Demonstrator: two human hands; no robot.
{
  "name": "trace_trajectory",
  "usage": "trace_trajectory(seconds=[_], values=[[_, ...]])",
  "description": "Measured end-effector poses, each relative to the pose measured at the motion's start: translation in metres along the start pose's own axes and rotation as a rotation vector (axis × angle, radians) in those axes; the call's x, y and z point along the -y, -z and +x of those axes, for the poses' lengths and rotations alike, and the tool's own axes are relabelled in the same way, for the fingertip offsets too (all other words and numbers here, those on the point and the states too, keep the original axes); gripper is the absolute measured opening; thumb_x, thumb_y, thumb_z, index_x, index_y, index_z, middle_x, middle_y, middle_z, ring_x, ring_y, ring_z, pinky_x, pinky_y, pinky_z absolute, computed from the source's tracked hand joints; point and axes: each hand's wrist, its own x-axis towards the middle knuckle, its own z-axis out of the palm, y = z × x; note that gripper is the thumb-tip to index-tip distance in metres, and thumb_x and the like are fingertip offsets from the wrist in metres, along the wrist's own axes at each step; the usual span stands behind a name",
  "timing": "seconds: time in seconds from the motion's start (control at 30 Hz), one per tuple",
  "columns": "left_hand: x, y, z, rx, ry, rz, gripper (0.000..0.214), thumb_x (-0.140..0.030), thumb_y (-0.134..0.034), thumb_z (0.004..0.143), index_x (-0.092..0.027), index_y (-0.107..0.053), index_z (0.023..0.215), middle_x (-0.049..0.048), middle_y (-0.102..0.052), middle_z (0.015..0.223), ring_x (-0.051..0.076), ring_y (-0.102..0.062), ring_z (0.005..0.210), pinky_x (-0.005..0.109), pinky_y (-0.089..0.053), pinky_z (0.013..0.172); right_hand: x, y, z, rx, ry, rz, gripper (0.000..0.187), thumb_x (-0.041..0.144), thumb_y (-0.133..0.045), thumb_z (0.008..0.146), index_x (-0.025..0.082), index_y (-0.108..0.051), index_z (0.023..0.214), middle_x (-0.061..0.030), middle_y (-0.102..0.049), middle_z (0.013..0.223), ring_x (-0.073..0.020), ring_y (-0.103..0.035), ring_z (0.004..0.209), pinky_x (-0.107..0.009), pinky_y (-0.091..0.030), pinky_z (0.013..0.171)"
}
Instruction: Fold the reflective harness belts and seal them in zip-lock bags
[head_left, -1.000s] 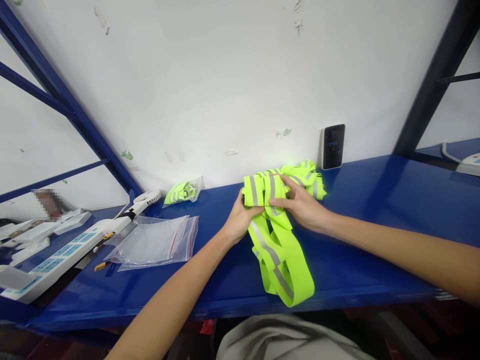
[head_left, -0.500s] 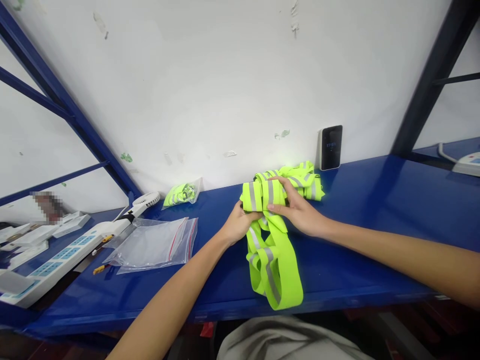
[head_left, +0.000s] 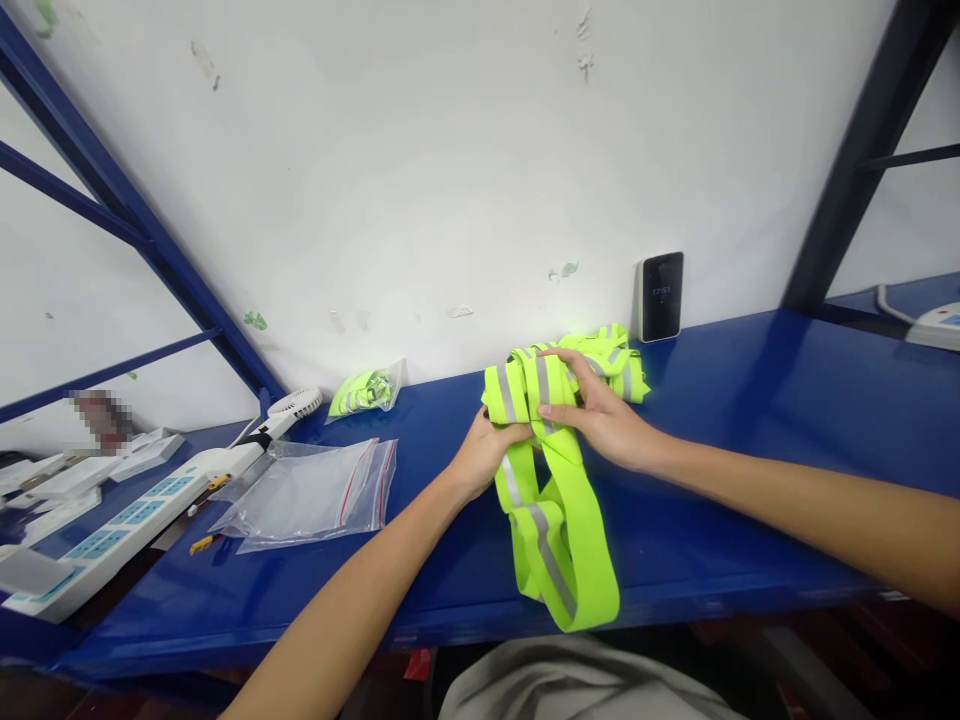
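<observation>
We are seeing the left grip [head_left: 487,458] and right grip [head_left: 600,418] pinching the light, limp reflective safety vest [head_left: 566,570] at its bunched folds [head_left: 525,392].

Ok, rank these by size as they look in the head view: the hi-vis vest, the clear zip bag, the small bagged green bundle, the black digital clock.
1. The hi-vis vest
2. The clear zip bag
3. The small bagged green bundle and the black digital clock: these look alike, so unranked.

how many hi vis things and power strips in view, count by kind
Neon yellow reflective vest: 1
Bagged neon yellow reflective item: 1
White power strips: 2
Total: 4
</observation>
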Motion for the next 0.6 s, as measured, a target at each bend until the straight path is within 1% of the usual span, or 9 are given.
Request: trace_trajectory(seconds=[0.1,0.2,0.33,0.4,0.47,0.6], values=[[-0.0031,-0.0032,-0.0021,-0.006,0.012,-0.037,0.05,-0.023,-0.084,0.058,-0.015,-0.063,0.103,0.0082,-0.072,0.093,0.024,-0.069,0.079,0.038,-0.054,0.075,-0.0008,0.0008,0.0001,-0.014,0.052,-0.04,0.053,0.031,-0.065,0.081,0.032,-0.043,0.128,-0.0039,-0.048,0.132,-0.0261,-0.048,0.122,-0.041,-0.046,0.101],[-0.0036,-0.0026,-0.002,-0.016,0.033,-0.044,0.055,-0.023,-0.086,0.057,-0.015,-0.062,0.105,0.0074,-0.072,0.089,0.022,-0.069,0.076,0.037,-0.055,0.073,-0.0003,0.0008,0.0,-0.032,0.053,-0.042,0.052,0.031,-0.065,0.081,0.032,-0.042,0.128,-0.0041,-0.05,0.129,-0.0257,-0.051,0.118,-0.041,-0.047,0.099],[-0.0018,-0.0007,-0.0003,0.018,0.077,-0.084,0.057,-0.024,-0.086,0.059,-0.016,-0.059,0.11,0.006,-0.07,0.09,0.02,-0.068,0.072,0.036,-0.055,0.069,0.0006,0.0,-0.0001,-0.035,0.009,0.027,0.056,0.032,-0.065,0.081,0.033,-0.038,0.13,-0.0033,-0.057,0.115,-0.0251,-0.058,0.106,-0.041,-0.051,0.091],[-0.0015,-0.0007,0.0003,0.004,0.08,-0.092,0.057,-0.024,-0.086,0.06,-0.017,-0.058,0.11,0.0054,-0.07,0.09,0.019,-0.067,0.072,0.034,-0.055,0.069,0.0001,-0.0006,-0.0002,-0.045,0.015,0.026,0.056,0.032,-0.065,0.081,0.033,-0.038,0.13,-0.0033,-0.057,0.116,-0.0251,-0.058,0.106,-0.041,-0.05,0.092],[-0.0016,-0.0012,0.0005,0.001,0.074,-0.088,0.053,-0.023,-0.085,0.06,-0.017,-0.059,0.106,0.0047,-0.069,0.087,0.017,-0.066,0.07,0.032,-0.054,0.068,-0.0014,-0.0011,-0.0008,-0.057,0.047,-0.004,0.054,0.033,-0.065,0.082,0.033,-0.038,0.129,-0.0039,-0.054,0.122,-0.0251,-0.056,0.111,-0.04,-0.049,0.095],[-0.0013,-0.002,0.0001,0.045,0.083,0.018,0.028,-0.026,-0.079,0.066,-0.013,-0.064,0.085,0.002,-0.065,0.069,0.012,-0.059,0.057,0.026,-0.048,0.06,-0.0065,-0.0017,-0.0038,-0.063,0.146,-0.158,0.05,0.032,-0.059,0.089,0.033,-0.036,0.133,-0.0057,-0.045,0.135,-0.0258,-0.051,0.12,-0.041,-0.044,0.101]])
